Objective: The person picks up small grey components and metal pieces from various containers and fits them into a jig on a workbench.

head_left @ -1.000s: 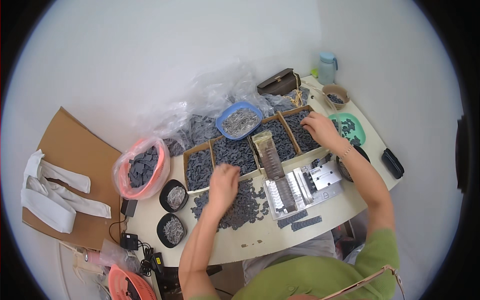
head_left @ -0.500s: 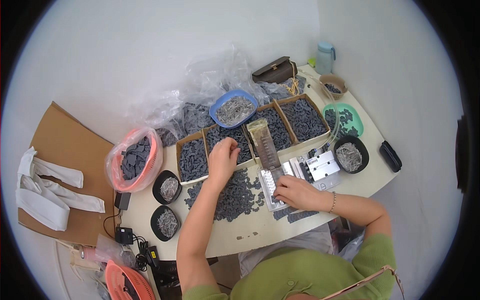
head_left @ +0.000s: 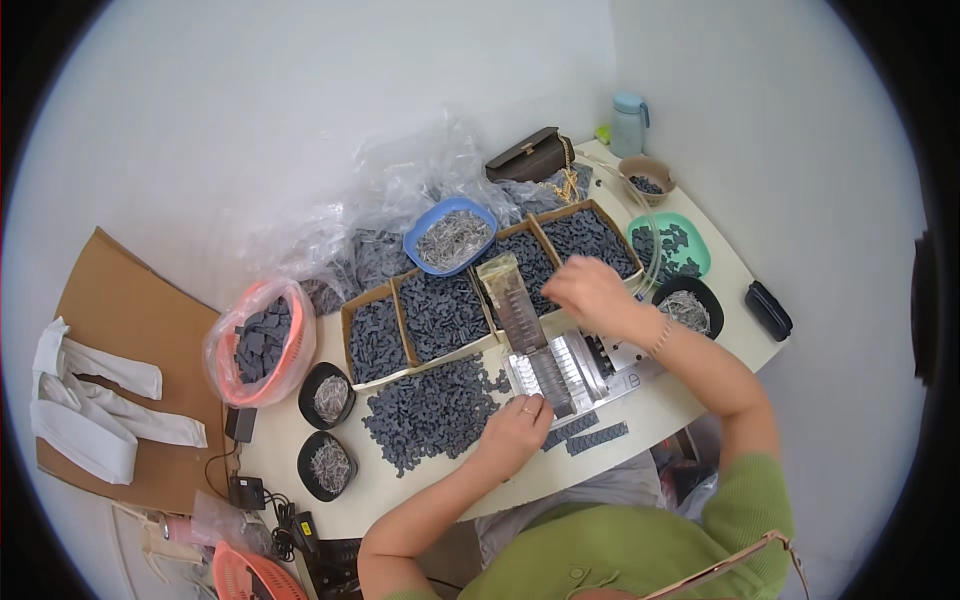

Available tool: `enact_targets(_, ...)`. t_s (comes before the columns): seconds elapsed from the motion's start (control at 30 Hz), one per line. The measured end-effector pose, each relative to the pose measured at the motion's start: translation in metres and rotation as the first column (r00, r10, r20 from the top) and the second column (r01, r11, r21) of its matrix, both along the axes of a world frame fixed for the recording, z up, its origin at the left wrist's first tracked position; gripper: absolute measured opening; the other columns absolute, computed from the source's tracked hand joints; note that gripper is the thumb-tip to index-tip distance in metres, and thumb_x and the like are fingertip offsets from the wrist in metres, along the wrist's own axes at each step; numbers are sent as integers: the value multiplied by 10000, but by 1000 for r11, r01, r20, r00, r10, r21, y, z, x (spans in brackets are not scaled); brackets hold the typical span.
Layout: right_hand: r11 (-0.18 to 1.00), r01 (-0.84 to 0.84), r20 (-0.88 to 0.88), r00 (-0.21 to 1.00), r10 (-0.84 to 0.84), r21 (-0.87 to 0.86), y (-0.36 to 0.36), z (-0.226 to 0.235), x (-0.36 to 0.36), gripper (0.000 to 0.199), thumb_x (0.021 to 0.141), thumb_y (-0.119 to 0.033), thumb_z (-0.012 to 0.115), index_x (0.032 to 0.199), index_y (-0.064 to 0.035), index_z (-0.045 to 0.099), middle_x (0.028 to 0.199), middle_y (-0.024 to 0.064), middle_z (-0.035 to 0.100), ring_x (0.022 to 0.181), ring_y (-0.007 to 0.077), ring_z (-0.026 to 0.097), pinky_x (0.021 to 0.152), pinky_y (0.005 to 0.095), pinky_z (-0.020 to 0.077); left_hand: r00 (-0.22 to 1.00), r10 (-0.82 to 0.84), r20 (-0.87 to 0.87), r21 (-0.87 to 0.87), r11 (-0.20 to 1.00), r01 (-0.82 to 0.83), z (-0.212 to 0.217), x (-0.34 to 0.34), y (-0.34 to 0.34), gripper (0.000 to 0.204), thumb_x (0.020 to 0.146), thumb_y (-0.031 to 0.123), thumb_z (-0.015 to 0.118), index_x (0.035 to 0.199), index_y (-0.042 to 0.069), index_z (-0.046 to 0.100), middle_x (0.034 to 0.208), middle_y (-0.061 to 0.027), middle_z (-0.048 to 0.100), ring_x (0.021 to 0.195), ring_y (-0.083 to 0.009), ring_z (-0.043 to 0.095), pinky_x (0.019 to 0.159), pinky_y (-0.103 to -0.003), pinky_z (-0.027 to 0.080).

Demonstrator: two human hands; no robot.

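My left hand (head_left: 512,435) is at the near left corner of a silver metal fixture (head_left: 590,368), its fingers closed together at the edge. What they hold, if anything, is hidden. A row of dark grey pieces (head_left: 553,382) lies in the fixture, and a clear ribbed chute (head_left: 515,312) slopes down to it. My right hand (head_left: 598,295) hovers past the fixture's far side, by the front of a cardboard box (head_left: 470,348) divided into compartments of small grey parts. Its fingers curl downward and hide whatever is in them. Two dark ribbed strips (head_left: 597,438) lie before the fixture.
A heap of grey parts (head_left: 430,410) spreads left of the fixture. Metal pins fill a blue tray (head_left: 408,252) and black bowls (head_left: 303,392). A green tray (head_left: 704,245), a black case (head_left: 768,310) and a clear hose (head_left: 655,250) are at right. A pink basket (head_left: 297,330) stands left.
My left hand has come from above the box down to the fixture's near corner. My right hand has left the fixture, moving away and right. Dark pieces now show along the fixture's slot.
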State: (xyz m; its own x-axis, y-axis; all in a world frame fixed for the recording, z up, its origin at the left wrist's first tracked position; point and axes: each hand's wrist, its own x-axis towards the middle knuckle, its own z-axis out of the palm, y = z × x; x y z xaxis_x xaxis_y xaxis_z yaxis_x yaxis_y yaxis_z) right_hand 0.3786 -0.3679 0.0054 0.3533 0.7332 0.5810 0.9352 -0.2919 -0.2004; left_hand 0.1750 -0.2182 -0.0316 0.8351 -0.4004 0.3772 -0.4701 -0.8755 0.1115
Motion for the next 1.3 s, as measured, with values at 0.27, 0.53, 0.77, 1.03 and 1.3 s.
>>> enact_targets(0.27,908,250,326,935,-137,-336,48,-18,41,69,709,-116,650,768,-105,685,792,11,641,944,203,538,834,341,386,990,22,138,247,967,-56,6,-17,-18,370,720,54,580,1067,-72,607,1078,-229,610,981,-338,598,875,-382,506)
enact_targets(0.53,999,26,-305,952,-39,-47,18,0,1,136,857,-81,578,973,-47,639,896,99,646,842,290,612,751,389,488,970,243,-14,-301,924,-235,1,9,43,200,724,14,694,922,23,662,896,-107,610,848,-309,568,744,-394,471)
enact_targets(0.77,942,-331,-800,581,153,-60,-12,-9,-57,259,858,-86,602,1111,-56,644,963,138,664,874,274,648,780,359,512,973,227,-28,-237,945,-227,-13,25,54,191,745,33,694,933,29,659,866,-106,601,839,-305,567,750,-400,467)
enact_targets(1.03,949,-290,-471,859,201,-124,-9,-27,-72,214,817,-156,671,990,-33,643,832,99,606,792,262,629,692,357,505,912,234,-338,-572,718,-396,8,14,31,83,821,3,637,903,14,627,887,-120,633,764,-295,630,649,-355,516)
enact_targets(1.3,954,-268,-17,963,269,-132,-15,-39,-98,256,772,-193,699,979,-54,642,840,73,565,805,250,588,658,362,498,976,176,-130,-523,824,-218,-3,16,24,131,794,-14,639,920,25,641,893,-102,630,780,-266,642,641,-333,525)
